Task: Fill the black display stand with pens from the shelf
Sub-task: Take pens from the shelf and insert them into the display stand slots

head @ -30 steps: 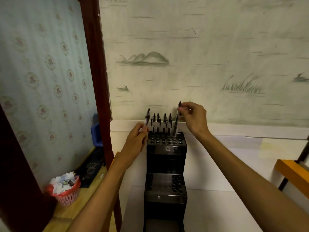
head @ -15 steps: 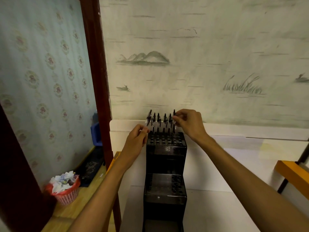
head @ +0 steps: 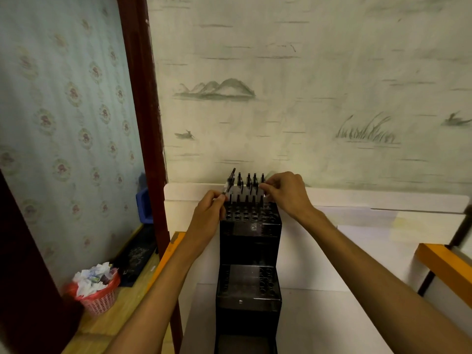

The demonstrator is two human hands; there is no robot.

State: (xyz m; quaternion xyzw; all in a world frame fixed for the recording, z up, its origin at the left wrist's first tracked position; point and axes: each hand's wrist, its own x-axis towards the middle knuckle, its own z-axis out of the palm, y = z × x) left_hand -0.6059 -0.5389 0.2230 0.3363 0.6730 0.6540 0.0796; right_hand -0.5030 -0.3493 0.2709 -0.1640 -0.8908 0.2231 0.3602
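The black stepped display stand [head: 250, 233] stands on the white shelf [head: 357, 251] against the wall. Its top tier has rows of holes, and several black-capped pens [head: 248, 185] stand upright in the back row. My left hand [head: 208, 213] is at the stand's top left corner and pinches a pen [head: 229, 185] that leans to the right over the leftmost holes. My right hand [head: 287, 194] is at the top right corner, its fingertips pinching the rightmost pen [head: 262, 183], which sits low in its hole. The lower tier [head: 249, 282] holds no pens.
A dark red wooden post [head: 143, 98] rises just left of the shelf. Below left, a pink basket [head: 98, 295] of crumpled paper sits on a wooden surface, with a blue bin [head: 143, 205] behind. An orange-edged board [head: 444, 267] juts in at the right.
My right hand has come down and left, lowering its pen from above the stand into the back row. My left hand has stayed at the top left corner with its pen.
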